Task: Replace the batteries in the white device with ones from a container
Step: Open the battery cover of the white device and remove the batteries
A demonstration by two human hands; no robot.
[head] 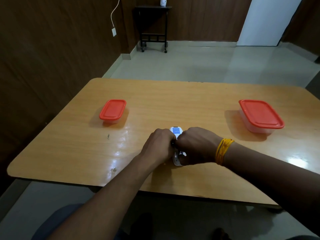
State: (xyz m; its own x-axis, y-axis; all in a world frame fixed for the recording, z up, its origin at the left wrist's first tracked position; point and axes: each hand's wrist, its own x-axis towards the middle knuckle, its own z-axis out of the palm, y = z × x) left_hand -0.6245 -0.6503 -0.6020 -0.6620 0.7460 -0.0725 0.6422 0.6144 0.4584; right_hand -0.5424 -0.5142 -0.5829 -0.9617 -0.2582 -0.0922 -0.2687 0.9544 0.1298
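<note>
The white device [176,132] lies on the wooden table [155,101], back side up, with a blue label at its far end. Both hands are closed over its middle. My left hand [158,146] grips its left side and my right hand [195,145] covers its right side and near end. A small dark thing shows between the fingers at the device's left edge; I cannot tell what it is. Two clear containers with red lids stand farther back, one at the left [112,110] and one at the right [260,114]. Both lids are on.
A yellow thread band [222,150] circles my right wrist. Beyond the table lies a pale tiled floor, with a dark side table [153,28] against the wooden wall. A white door [266,21] stands at the back right.
</note>
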